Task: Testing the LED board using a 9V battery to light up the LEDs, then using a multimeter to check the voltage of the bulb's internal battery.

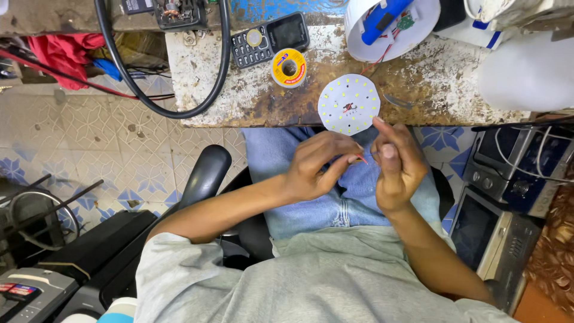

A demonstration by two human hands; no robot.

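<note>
Head view: your hands meet over your lap, just below the desk (418, 90) edge. Your left hand (314, 164) pinches a thin red wire (362, 158) between fingertips, and your right hand (397, 164) is curled close beside it, fingers folded in; what it grips, you cannot tell. Right above them, the round white LED disc (349, 104) lies on the desk's front edge. Beyond it sit a solder spool (289, 67) and a keypad phone (269, 39), with a black cable (222, 60) looping left.
</note>
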